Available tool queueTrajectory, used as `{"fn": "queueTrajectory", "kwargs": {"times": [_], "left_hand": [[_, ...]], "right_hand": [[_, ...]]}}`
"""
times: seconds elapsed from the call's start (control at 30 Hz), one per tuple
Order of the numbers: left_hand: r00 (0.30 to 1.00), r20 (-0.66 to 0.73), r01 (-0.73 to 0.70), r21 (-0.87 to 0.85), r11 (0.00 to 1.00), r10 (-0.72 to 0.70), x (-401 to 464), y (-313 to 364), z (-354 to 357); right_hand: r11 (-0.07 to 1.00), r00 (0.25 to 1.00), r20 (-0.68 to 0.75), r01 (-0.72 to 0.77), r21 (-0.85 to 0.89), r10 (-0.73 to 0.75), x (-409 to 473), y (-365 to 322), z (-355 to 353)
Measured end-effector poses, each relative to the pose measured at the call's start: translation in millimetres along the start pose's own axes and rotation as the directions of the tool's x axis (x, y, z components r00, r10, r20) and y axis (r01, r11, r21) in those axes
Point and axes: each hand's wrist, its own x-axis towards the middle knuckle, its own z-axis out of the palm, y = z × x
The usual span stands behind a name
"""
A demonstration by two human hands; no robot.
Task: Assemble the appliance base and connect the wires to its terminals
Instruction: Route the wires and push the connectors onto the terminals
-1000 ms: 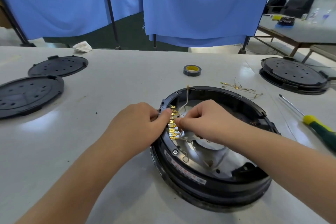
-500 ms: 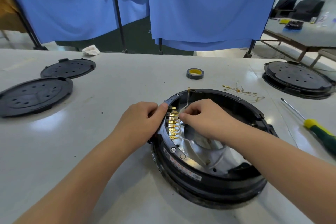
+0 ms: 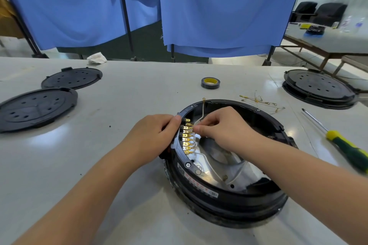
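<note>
The round black appliance base (image 3: 229,197) lies open side up on the white table, a shiny metal plate inside it. A row of several gold terminals (image 3: 187,137) runs along its left inner rim. My left hand (image 3: 153,135) grips the base's left rim, thumb on the edge beside the terminals. My right hand (image 3: 221,127) reaches inside the base and pinches a thin white wire (image 3: 202,112) at the upper terminals. That wire's free end, with a gold ring lug, sticks up over the far rim. More white wires run from the terminals across the metal plate.
Two black perforated covers (image 3: 35,107) (image 3: 71,77) lie at the left. A closed black base (image 3: 318,89) sits at the far right. Loose gold-tipped wires (image 3: 258,100), a tape roll (image 3: 210,82) and a green-yellow screwdriver (image 3: 346,147) lie around. Blue curtains hang behind.
My right hand has shifted slightly up along the terminal row with the wire. The left hand keeps its hold on the rim. The view has tilted a little.
</note>
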Motion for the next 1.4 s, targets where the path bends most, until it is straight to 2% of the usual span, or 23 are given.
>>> {"fn": "queueTrajectory", "kwargs": {"times": [0.17,0.3,0.43,0.53,0.67,0.77,0.83,0.97,1.07,1.2,1.3,1.4], "left_hand": [[1.0,0.017,0.014,0.002,1.0,-0.014,1.3,-0.6,0.9],[0.994,0.074,0.076,-0.003,0.997,-0.076,7.2,2.4,-3.2],[0.976,0.141,0.142,0.166,0.976,-0.167,21.7,8.2,-13.4],[0.963,0.151,0.171,0.295,0.94,-0.223,37.1,15.9,-22.2],[0.958,0.194,0.16,0.255,0.954,-0.212,58.4,27.2,-30.1],[0.948,0.249,0.147,0.213,0.966,-0.199,66.1,32.3,-25.9],[0.942,0.264,0.153,0.206,0.966,-0.206,68.0,34.6,-22.3],[0.937,0.274,0.166,0.198,0.966,-0.218,66.4,36.9,-21.0],[0.93,0.288,0.176,0.196,0.965,-0.229,66.0,37.0,-21.8],[0.924,0.299,0.19,0.189,0.963,-0.24,66.1,39.2,-22.8],[0.92,0.308,0.192,0.186,0.964,-0.243,65.3,38.4,-23.0],[0.921,0.308,0.19,0.178,0.965,-0.238,64.6,38.5,-22.9]], "right_hand": [[0.999,1.0,0.0,0.017,-0.039,-0.017,-0.2,1.2,1.0],[0.986,0.999,-0.029,0.026,-0.165,-0.032,-3.2,-2.2,2.6],[0.969,0.997,-0.058,0.044,-0.242,-0.06,-8.3,-6.8,-1.3],[0.981,0.996,-0.061,0.057,-0.187,-0.069,-11.2,-12.6,-14.3],[0.994,0.992,-0.069,0.101,-0.033,-0.104,-14.6,-16.7,-59.6],[0.99,0.98,-0.174,0.116,0.082,-0.1,-9.1,-0.6,-104.4],[0.995,0.959,-0.284,0.046,0.092,-0.018,3.7,23.6,-124.9],[0.977,0.88,-0.461,-0.183,-0.106,0.115,33.2,85.1,-135.7],[0.952,0.858,-0.501,-0.238,-0.19,0.114,47.3,113.8,-129.9],[0.88,0.888,-0.454,-0.273,-0.389,0.075,57.6,124.7,-117.7],[0.863,0.92,-0.389,-0.242,-0.443,0.059,54.9,125.0,-111.9],[0.846,0.943,-0.315,-0.254,-0.47,0.108,50.2,123.1,-113.8]]}}
